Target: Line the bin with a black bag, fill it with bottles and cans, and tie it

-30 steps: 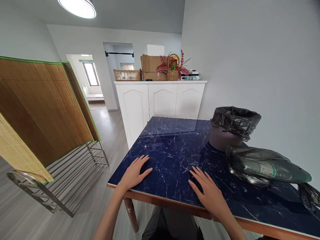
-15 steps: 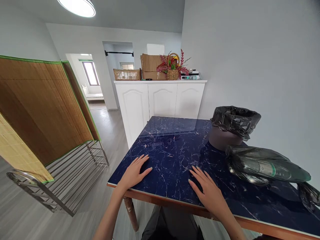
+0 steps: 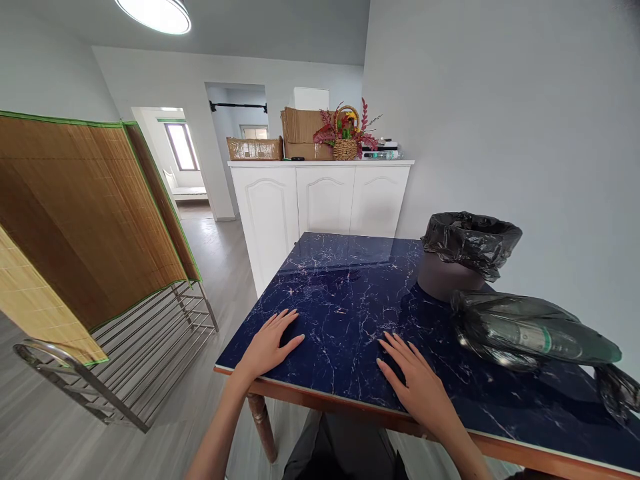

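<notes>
Both hands rest palm down on a dark blue marble-patterned table (image 3: 340,287). Near the table's front left corner lies my left hand (image 3: 269,345), open, its fingers stretched out and holding nothing. To the right, my right hand (image 3: 413,380) is flat and open too, with its thumb apart from the fingers. Right of it on the tabletop lies a dark see-through plastic bag (image 3: 540,327) with bottles inside. Behind the bag stands a trash bin (image 3: 445,279) with a black liner (image 3: 473,250) folded over its rim.
A metal rack (image 3: 150,347) draped with a bamboo mat (image 3: 85,213) stands on the floor at left. Beyond the table is a white cabinet (image 3: 325,200) bearing cardboard boxes (image 3: 255,149) and a flower basket (image 3: 345,148). A wall runs along the right.
</notes>
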{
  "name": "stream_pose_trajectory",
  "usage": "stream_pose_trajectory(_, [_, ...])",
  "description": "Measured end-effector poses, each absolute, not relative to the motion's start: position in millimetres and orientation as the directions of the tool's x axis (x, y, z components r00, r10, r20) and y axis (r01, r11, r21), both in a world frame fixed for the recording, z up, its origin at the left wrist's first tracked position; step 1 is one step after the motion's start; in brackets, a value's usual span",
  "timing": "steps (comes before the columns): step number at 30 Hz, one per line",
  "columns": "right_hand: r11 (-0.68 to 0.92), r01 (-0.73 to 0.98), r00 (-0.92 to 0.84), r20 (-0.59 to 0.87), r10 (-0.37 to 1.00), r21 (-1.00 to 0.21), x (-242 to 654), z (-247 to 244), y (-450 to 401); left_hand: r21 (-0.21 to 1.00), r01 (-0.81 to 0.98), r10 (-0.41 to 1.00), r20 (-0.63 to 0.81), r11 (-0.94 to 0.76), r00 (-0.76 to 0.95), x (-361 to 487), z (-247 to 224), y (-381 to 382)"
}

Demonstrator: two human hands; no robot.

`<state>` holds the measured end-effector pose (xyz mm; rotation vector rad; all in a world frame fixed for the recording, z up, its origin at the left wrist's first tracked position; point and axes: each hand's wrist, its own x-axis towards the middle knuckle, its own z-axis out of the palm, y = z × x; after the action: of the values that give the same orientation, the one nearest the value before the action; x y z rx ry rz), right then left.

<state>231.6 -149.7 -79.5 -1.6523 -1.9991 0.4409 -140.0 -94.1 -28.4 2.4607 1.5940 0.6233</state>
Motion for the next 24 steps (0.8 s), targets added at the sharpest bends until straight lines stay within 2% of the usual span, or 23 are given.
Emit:
stream_pose_trajectory(7, [0.187,0.816,-0.133,0.138,0.982,-0.547,232.0,-77.4,-150.7,0.34,0.843,0.905,0.248,-0.416,0.347,-138.4,-25.9,-94.8])
stream_pose_trajectory(12, [0.227,0.803,-0.132,0.207,0.969,-0.551,230.6,-79.5,-149.8,0.337,0.843,0.903,0.25,-0.42,0.351,-138.7,-27.8,-94.1])
stream_pose_trajectory(18, [0.26,0.675,-0.081,0.281,0.956,-0.691,239.4,-64.8,-160.6,0.33,0.834,0.887,0.295,-0.443,0.355,-141.1,-30.6,-91.5])
stream_pose_trajectory(21, [0.311,0.618,0.072,0.446,0.892,-0.722,260.9,-44.6,-177.1,0.331,0.829,0.883,0.299,-0.451,0.361,-142.2,-30.9,-91.1])
stream_pose_trajectory(24, [0.283,0.672,0.345,0.628,0.698,-0.684,298.6,-30.2,-191.4,0.331,0.824,0.878,0.309,-0.46,0.365,-143.1,-31.4,-91.0])
